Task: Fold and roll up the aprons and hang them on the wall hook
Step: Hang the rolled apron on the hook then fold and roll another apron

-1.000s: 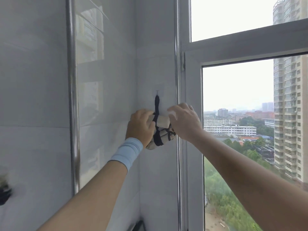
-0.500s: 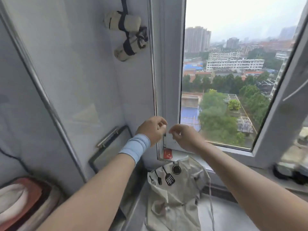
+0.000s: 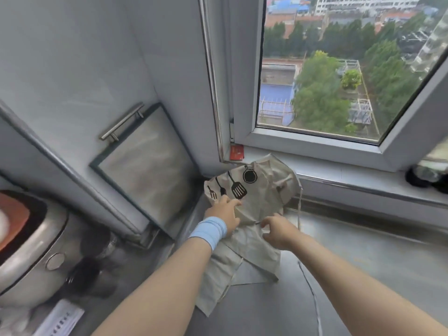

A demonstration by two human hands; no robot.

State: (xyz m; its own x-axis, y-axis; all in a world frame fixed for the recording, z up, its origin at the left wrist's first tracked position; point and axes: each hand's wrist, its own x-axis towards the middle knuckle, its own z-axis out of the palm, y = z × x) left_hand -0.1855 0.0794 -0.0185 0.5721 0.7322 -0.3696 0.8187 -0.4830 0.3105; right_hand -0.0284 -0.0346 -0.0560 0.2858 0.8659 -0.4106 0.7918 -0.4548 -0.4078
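left hand (image 3: 224, 214) dropped onto the apron (image 3: 266, 195), fingers (image 3: 233, 202) spread; right hand (image 3: 276, 232) seemingly pinches it.

Both bare forearms are stretched forward and down from the lower edge of the view. A light-blue wristband (image 3: 209, 231) is worn on the left wrist. The left hand (image 3: 224, 214) is laid palm down on the apron (image 3: 266, 190), fingers extended. The right hand (image 3: 278, 232) is held just beside it, fingers curled, a fold of the apron pinched at the fingertips (image 3: 263, 223).
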